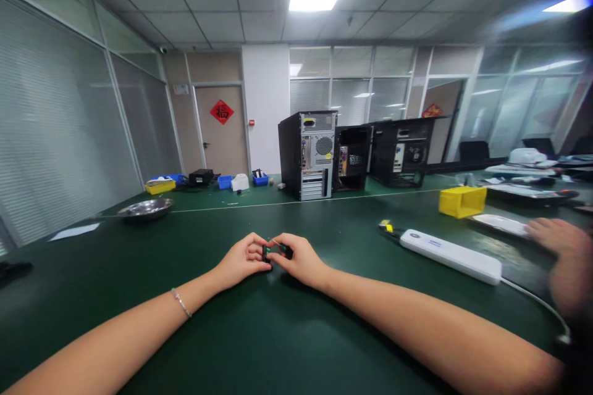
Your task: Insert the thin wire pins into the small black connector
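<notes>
My left hand [241, 261] is closed, its fingertips pinching a small dark part with green on it [265, 252] just above the green table. My right hand [303, 260] is closed around the dark handle of a small screwdriver [286, 251]. Its thin shaft points left toward the part between my hands. Fingers cover much of both things, and whether the tip touches the part I cannot tell.
A white power strip [451, 255] lies right, near a yellow bin [462, 202]. Another person's hand [560, 237] rests at the right edge. Computer cases [308, 157] stand behind. A metal bowl [146, 208] and blue bins [225, 182] are back left.
</notes>
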The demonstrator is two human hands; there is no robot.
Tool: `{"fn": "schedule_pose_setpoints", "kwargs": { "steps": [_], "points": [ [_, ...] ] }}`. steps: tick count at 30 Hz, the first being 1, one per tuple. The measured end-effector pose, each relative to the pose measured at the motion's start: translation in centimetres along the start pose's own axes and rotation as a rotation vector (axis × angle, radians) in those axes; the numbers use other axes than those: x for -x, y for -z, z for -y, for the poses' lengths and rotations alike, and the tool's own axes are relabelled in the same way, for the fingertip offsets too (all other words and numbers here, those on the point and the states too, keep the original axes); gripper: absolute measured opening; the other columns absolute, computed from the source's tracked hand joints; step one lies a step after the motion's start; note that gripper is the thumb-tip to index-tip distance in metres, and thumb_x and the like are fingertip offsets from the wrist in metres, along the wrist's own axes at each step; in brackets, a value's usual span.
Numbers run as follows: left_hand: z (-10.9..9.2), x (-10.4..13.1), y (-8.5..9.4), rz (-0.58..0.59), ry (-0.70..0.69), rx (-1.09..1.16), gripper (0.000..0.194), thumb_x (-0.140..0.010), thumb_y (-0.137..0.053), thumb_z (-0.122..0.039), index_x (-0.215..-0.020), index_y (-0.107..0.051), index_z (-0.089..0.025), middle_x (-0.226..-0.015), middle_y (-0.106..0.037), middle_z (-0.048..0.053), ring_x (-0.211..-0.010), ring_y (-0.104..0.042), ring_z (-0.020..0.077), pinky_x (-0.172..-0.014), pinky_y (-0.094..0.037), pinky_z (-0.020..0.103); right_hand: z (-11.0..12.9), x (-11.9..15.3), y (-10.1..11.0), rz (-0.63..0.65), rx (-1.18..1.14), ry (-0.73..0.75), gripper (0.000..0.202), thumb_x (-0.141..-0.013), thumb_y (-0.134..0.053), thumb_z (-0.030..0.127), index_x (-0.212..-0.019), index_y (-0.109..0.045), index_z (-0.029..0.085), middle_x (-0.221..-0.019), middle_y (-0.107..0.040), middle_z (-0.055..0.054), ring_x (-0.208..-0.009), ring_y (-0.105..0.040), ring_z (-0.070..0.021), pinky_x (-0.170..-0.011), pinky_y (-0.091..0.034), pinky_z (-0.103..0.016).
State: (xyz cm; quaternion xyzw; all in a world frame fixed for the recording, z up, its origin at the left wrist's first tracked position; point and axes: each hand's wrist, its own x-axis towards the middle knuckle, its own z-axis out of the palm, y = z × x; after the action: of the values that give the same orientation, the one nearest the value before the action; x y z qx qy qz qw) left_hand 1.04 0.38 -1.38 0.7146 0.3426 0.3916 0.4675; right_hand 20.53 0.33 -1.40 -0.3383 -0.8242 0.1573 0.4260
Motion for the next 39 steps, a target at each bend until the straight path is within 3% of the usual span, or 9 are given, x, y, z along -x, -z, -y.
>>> {"fn": "schedule_pose_setpoints", "kwargs": {
  "steps": [9, 15, 20, 26, 30, 35, 39],
  "points": [
    [0.4, 0.1, 0.1, 0.012, -0.012, 0.017, 0.045, -0.063, -0.081, -0.022, -0.095, -0.049, -0.017, -0.075, -0.062, -0.004, -0.071, -0.063, 0.0119, -0.072, -0.049, 0.029, 0.3, 0.0, 0.3, 0.037, 0.073, 0.045, 0.016, -0.081, -0.065, 0.028, -0.094, -0.067, 0.019, -0.078, -0.063, -0.001, -0.069, -0.054, -0.0129, -0.065, -0.04, -0.022],
    [-0.3, 0.1, -0.1, 0.028, 0.019, 0.035, 0.048, -0.061, -0.083, -0.026, -0.094, -0.05, -0.017, -0.074, -0.062, -0.004, -0.072, -0.064, 0.0135, -0.073, -0.049, 0.031, 0.4, -0.1, 0.3, 0.054, 0.141, 0.029, 0.014, -0.08, -0.069, 0.027, -0.091, -0.067, 0.019, -0.081, -0.064, -0.001, -0.074, -0.056, -0.0138, -0.067, -0.039, -0.022],
    [-0.9, 0.3, -0.2, 0.061, 0.033, 0.129, 0.039, -0.074, -0.072, -0.039, -0.097, -0.051, -0.016, -0.079, -0.068, 0.002, -0.076, -0.066, 0.0167, -0.076, -0.05, 0.033, 0.2, -0.1, 0.3, 0.072, 0.183, 0.056, 0.016, -0.082, -0.066, 0.034, -0.091, -0.067, 0.021, -0.081, -0.063, -0.001, -0.073, -0.056, -0.0136, -0.065, -0.038, -0.021],
    [-0.5, 0.2, 0.0, 0.022, 0.027, 0.098, 0.035, -0.075, -0.071, -0.035, -0.097, -0.051, -0.016, -0.086, -0.069, 0.004, -0.073, -0.065, 0.0148, -0.073, -0.048, 0.03, 0.4, 0.0, 0.1, 0.091, 0.147, 0.103, 0.021, -0.082, -0.066, 0.037, -0.098, -0.067, 0.023, -0.083, -0.064, -0.001, -0.075, -0.057, -0.014, -0.068, -0.04, -0.022],
    [-0.5, 0.0, 0.1, -0.017, -0.012, 0.063, 0.032, -0.077, -0.066, -0.034, -0.1, -0.052, -0.016, -0.08, -0.066, 0.001, -0.071, -0.063, 0.0145, -0.071, -0.047, 0.029, 0.4, 0.0, 0.2, 0.021, 0.003, 0.036, 0.025, -0.085, -0.062, 0.037, -0.104, -0.065, 0.021, -0.088, -0.067, -0.002, -0.077, -0.059, -0.0149, -0.071, -0.042, -0.024],
    [-0.6, 0.0, 0.1, -0.053, -0.006, 0.024, 0.029, -0.08, -0.062, -0.031, -0.103, -0.053, -0.016, -0.088, -0.066, 0.005, -0.075, -0.062, 0.0152, -0.073, -0.046, 0.031, 0.2, -0.3, 0.7, -0.112, -0.121, -0.035, 0.034, -0.092, -0.046, 0.041, -0.081, -0.065, 0.016, -0.07, -0.061, 0.0, -0.065, -0.051, -0.0118, -0.064, -0.04, -0.022],
    [-0.5, 0.0, 0.2, -0.049, -0.013, 0.026, 0.029, -0.08, -0.062, -0.031, -0.104, -0.053, -0.016, -0.089, -0.066, 0.005, -0.075, -0.062, 0.015, -0.073, -0.046, 0.031, -0.1, -0.5, 0.8, -0.129, -0.152, -0.063, 0.037, -0.092, -0.045, 0.042, -0.074, -0.063, 0.015, -0.063, -0.054, 0.002, -0.062, -0.048, -0.0109, -0.06, -0.037, -0.021]
  ]
}}
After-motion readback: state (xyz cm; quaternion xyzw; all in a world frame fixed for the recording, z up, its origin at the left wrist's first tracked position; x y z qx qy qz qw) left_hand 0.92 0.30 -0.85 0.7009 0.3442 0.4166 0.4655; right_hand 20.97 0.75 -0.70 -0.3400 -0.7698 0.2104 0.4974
